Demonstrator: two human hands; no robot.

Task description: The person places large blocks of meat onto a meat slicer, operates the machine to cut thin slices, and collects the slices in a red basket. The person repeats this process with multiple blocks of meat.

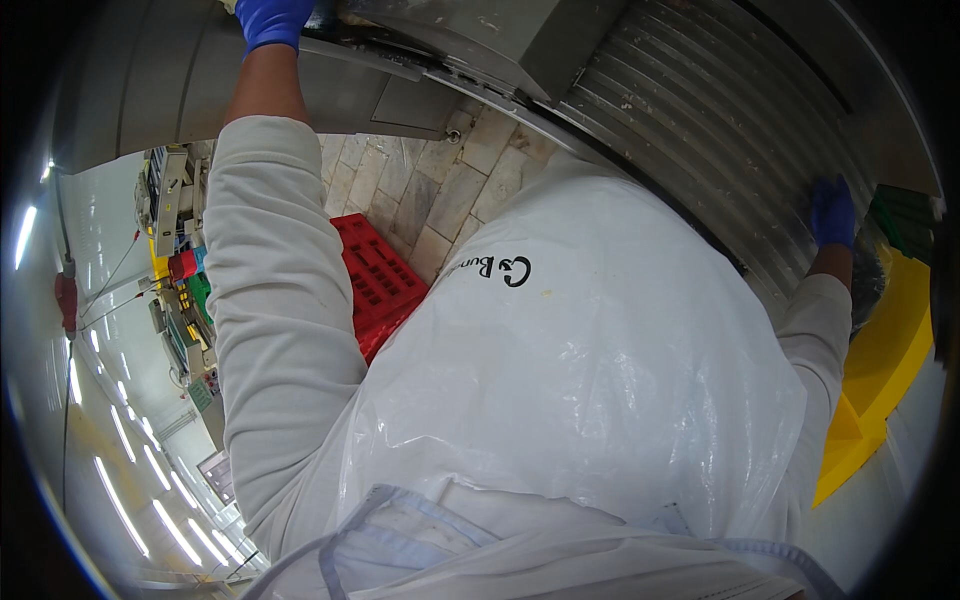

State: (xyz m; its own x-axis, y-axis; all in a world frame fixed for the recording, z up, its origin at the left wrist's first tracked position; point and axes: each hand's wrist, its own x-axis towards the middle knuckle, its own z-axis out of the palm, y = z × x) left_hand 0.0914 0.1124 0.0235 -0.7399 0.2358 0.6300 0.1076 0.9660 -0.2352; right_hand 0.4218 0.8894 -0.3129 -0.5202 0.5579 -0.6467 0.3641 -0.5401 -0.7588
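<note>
Looking down past a white plastic apron (590,370) at a machine of grey metal, with hands well apart, both in blue gloves. On the far left, at the upper edge of view: left hand (273,22), partly cut off, beside a dark metal edge, with a pale yellowish sliver (229,5) just at the fingers; cannot tell whether gripped or merely touched. Far out to the right: right hand (832,212), fingers extended, apparently laid on the right end of a broad, ribbed grey metal surface (690,110), with nothing seen clamped. Key relation: ribbed surface ahead and to the right of the body, between both hands; ridges running obliquely from far left to near right, toward the right hand. Right hand much the nearer, seemingly in contact; left hand clear of the ribs, off beyond the left end. Small pale flecks scattered along the ridges. Just outside the right hand, a yellow plastic bin (885,370) and a dark green plastic piece (905,222). Below, on a pale tiled floor (450,200), a red slotted plastic crate (375,280), near the left forearm.
</note>
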